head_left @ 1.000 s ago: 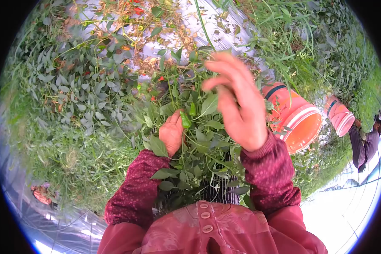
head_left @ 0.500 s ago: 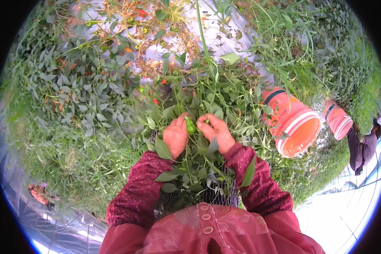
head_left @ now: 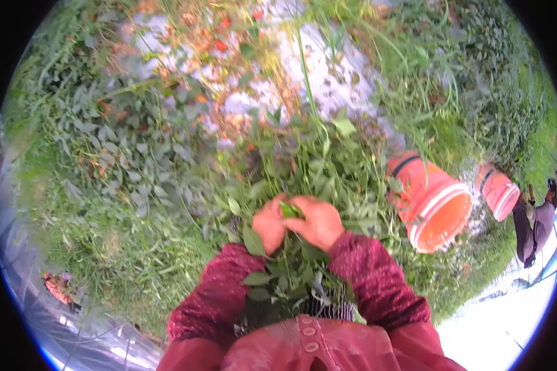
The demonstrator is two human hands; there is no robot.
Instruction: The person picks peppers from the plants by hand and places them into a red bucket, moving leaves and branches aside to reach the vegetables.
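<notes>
A green pepper [head_left: 290, 210] lies between my two hands, low in the middle of the view among leafy plants [head_left: 328, 167]. My right hand [head_left: 319, 222] has its thumb and fingers closed round the pepper from the right. On the pepper's left side, my left hand [head_left: 270, 225] is closed, its fingers curled against it; what else those fingers hold is hidden by blur and leaves. The hands touch or nearly touch each other.
An orange bucket [head_left: 432, 204] lies tipped at the right, its mouth towards me. Behind it is a smaller orange bucket [head_left: 499, 191]. A person in dark clothes [head_left: 534, 230] is at the far right, another [head_left: 59, 289] at the lower left. Red peppers [head_left: 221, 45] show further off.
My right hand has moved left onto the pepper and closed round it, so the hands are now together. The view has tilted, and the scene sits lower in it.
</notes>
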